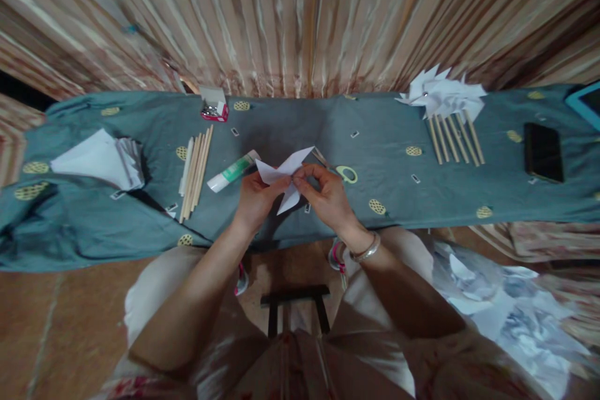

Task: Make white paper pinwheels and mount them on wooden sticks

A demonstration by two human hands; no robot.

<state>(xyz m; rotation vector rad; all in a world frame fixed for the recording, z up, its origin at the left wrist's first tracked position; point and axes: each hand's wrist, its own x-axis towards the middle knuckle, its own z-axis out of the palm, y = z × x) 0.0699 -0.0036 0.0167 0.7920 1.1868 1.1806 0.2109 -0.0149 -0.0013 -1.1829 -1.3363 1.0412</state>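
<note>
A white paper pinwheel (289, 200) is held over the middle of the table, its pointed blades spread out. My left hand (257, 201) grips it from the left, thumb pressed near the centre. From the right, the fingers of my right hand (327, 194) close at the pinwheel's centre; a small dark spot shows between the fingertips, too small to name. Partly hidden behind my right hand lies a pair of scissors (347, 174) with a light green handle. Just left of the pinwheel rests a glue stick (229, 174) with a green label.
Wooden sticks (195, 172) lie left, beside a stack of folded white paper (100, 159). A small red box (214, 106) stands open at the back. Finished pinwheels (447, 97) on sticks and a phone (544, 153) lie right. A bag of paper scraps (515, 319) is below the green-blue tablecloth (394, 200).
</note>
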